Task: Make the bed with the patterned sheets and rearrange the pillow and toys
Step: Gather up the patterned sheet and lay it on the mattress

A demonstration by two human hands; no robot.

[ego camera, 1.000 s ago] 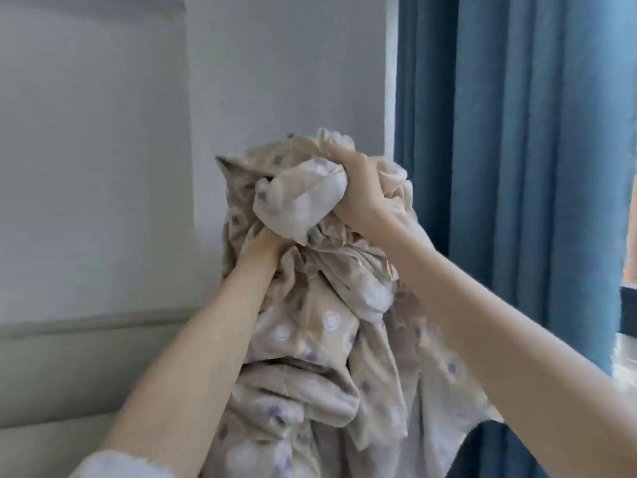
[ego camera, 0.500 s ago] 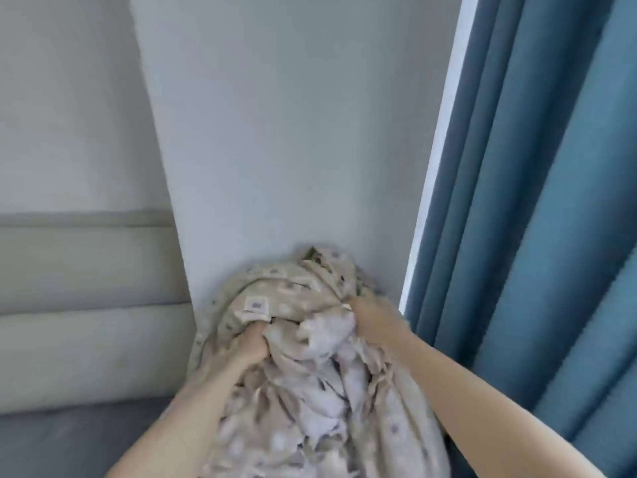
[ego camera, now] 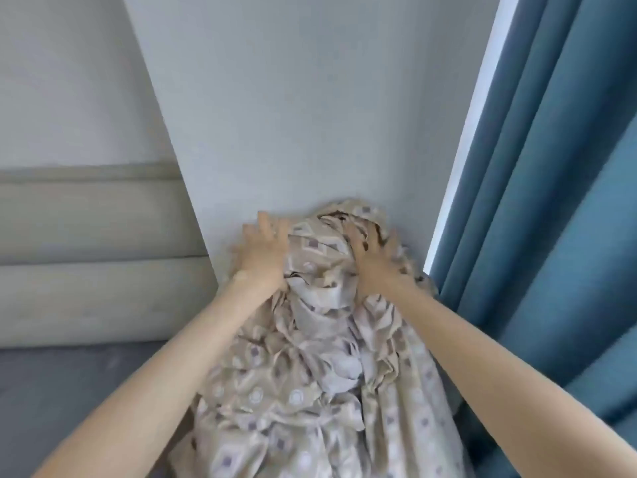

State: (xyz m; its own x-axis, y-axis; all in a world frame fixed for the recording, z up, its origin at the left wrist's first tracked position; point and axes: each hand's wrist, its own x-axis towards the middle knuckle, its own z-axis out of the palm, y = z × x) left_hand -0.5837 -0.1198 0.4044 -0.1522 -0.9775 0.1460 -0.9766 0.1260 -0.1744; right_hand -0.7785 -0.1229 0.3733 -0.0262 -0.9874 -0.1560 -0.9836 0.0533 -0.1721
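At the far left the padded headboard (ego camera: 86,257) runs in pale horizontal bands, with the grey mattress (ego camera: 69,391) bare below it. Your left hand (ego camera: 260,255) now lies flat on the left flank of the bundled patterned sheet (ego camera: 310,374), fingers spread; half a second ago it was fisted in the cloth, so that grip has come apart. The sheet, beige with small purple squares and pale circles, is heaped against the grey wall (ego camera: 310,115) in the corner. Its top sits at much the same height as half a second ago, well down from where you held it raised a second ago. From there it trails toward you between your forearms. Your right hand (ego camera: 377,260) presses open-palmed on the upper right of the heap, fingers splayed over the folds where it earlier pinched them; it clamps nothing. Right of it hangs the blue curtain (ego camera: 551,201), whose folds touch the sheet's right edge.
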